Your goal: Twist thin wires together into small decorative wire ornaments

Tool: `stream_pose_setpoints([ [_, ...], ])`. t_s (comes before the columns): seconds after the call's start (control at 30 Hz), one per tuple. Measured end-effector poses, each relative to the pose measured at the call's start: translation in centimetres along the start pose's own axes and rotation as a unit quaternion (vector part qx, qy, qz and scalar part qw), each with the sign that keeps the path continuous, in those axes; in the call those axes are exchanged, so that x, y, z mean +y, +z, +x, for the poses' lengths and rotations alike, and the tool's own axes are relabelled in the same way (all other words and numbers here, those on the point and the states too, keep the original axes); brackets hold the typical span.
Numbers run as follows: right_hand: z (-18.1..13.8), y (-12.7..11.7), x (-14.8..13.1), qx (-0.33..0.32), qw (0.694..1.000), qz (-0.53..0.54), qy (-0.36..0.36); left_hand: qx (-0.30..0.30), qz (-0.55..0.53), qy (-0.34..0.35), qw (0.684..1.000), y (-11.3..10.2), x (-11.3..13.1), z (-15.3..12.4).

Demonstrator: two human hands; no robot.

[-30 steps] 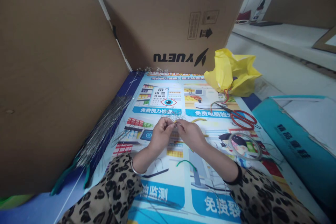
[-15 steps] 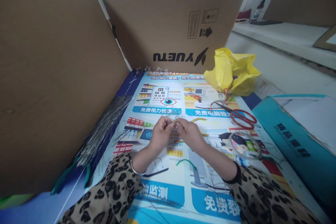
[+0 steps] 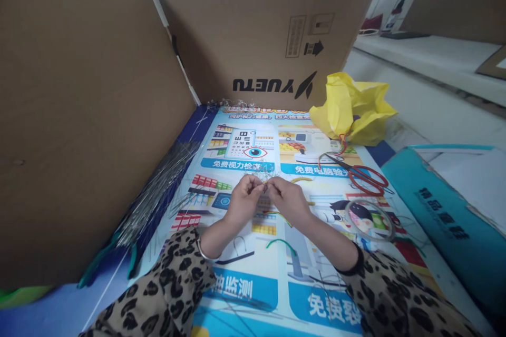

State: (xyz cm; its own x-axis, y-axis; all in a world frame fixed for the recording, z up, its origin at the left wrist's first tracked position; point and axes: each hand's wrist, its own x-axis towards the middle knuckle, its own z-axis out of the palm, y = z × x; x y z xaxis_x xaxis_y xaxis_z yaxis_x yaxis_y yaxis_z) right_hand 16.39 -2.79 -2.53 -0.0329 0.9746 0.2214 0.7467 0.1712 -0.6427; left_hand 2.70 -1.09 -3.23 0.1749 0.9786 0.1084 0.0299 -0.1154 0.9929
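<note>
My left hand (image 3: pixel 245 197) and my right hand (image 3: pixel 288 197) meet fingertip to fingertip over the printed sheet. Both are closed in a pinch on a small thin wire piece, mostly hidden by the fingers. Just beyond the fingertips shows a tangle of fine silvery wire (image 3: pixel 263 169) with small clear bits. I cannot tell whether it joins what I hold. A yellow strand (image 3: pixel 302 179) lies past my right hand, and a curved green strand (image 3: pixel 281 243) lies nearer me, between my forearms.
Cardboard walls (image 3: pixel 269 21) rise left and behind. A bundle of wires (image 3: pixel 158 195) and green-handled pliers (image 3: pixel 98 260) lie left. Red-handled scissors (image 3: pixel 366 178), a tape roll (image 3: pixel 391 221), a crumpled yellow bag (image 3: pixel 342 108) and a teal box (image 3: pixel 443 210) are on the right.
The fingers stay pinched together in nearly the same place, with a slight shift of the right hand. A yellow-green strand shows more below the right hand. The view has shifted slightly.
</note>
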Motion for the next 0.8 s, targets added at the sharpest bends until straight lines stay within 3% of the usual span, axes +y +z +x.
stream_pose_setpoints([
  [0.23, -0.1, -0.7, 0.2, 0.079, 0.996, -0.019, -0.035, 0.052, 0.089, 0.047, 0.994, -0.2, 0.9, -0.4],
  [0.47, -0.6, -0.9, -0.2, 0.129, 0.986, -0.004, -0.108, 0.006, -0.044, 0.022, 0.999, 0.1, 1.2, -0.5],
  [0.8, -0.6, -1.6, -0.4, 0.155, 0.970, -0.061, -0.177, -0.061, -0.018, 0.008, 0.998, -0.6, 2.4, 0.0],
])
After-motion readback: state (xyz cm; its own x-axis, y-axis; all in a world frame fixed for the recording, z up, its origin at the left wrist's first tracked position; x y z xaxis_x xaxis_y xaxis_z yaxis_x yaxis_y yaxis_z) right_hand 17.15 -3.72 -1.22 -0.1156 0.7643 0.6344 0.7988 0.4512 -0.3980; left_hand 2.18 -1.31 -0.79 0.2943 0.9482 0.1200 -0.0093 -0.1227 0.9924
